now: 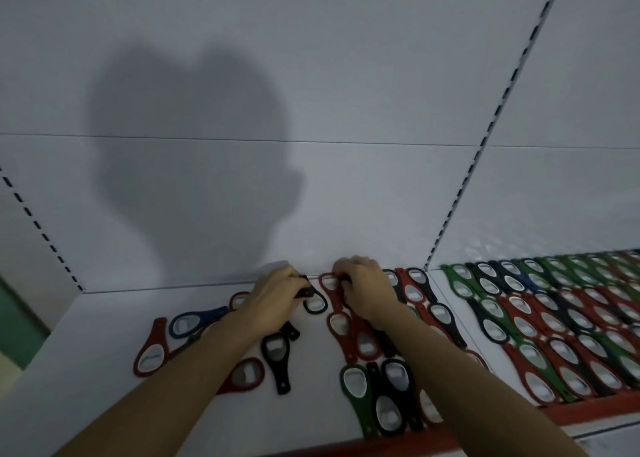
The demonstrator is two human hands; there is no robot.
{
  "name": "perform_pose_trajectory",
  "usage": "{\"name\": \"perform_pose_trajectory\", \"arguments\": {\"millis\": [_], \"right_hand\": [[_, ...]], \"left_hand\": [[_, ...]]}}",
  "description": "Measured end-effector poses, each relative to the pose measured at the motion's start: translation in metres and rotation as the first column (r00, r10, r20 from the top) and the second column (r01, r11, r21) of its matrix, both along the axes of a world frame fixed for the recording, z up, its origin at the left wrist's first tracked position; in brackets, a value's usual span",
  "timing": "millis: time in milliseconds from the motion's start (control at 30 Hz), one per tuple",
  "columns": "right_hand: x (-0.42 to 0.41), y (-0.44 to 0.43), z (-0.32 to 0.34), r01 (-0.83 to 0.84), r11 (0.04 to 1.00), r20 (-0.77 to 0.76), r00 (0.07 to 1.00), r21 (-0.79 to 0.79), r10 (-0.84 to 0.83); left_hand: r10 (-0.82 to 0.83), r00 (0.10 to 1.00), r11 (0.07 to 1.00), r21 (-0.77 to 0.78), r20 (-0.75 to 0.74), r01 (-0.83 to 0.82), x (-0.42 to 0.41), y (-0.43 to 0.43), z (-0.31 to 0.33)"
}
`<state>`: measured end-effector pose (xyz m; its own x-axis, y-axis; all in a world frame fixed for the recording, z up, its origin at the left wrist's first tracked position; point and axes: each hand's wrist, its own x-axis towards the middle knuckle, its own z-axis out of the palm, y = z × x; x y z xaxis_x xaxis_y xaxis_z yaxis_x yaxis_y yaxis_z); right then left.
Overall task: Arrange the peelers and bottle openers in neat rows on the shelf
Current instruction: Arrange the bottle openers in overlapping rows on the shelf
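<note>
Both hands reach to the back of the white shelf (104, 318). My left hand (273, 300) grips the handle of a black bottle opener (315, 302) whose ring end points right. My right hand (363, 290) has its fingers curled on a red bottle opener (329, 285) at the head of a row against the back wall. Loose openers lie to the left: a red one (150, 352), a blue one (194, 321), a black one (277, 352). Several rows of red, green and black openers (374, 380) lie under my right forearm.
On the adjoining shelf section to the right, bottle openers in green, red, black and blue (554, 318) lie in tight rows. A red price strip (588, 411) runs along the front edge. The white back panel (311, 75) carries slotted uprights (485, 137) and a head's shadow.
</note>
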<state>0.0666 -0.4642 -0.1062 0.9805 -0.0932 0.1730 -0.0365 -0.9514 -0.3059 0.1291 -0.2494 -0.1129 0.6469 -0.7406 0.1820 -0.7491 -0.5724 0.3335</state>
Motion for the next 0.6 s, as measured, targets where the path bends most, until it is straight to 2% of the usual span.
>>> {"name": "perform_pose_trajectory", "arguments": {"millis": [167, 600], "right_hand": [[-0.011, -0.009, -0.012, -0.003, 1.000, -0.052, 0.999, -0.030, 0.002], [-0.015, -0.007, -0.012, 0.032, 0.998, -0.057, 0.998, -0.051, -0.035]], "left_hand": [[0.026, 0.998, 0.998, 0.056, -0.062, -0.022, 0.002, -0.003, -0.008], [-0.025, 0.994, 0.999, 0.029, -0.111, 0.028, 0.003, -0.014, -0.005]]}}
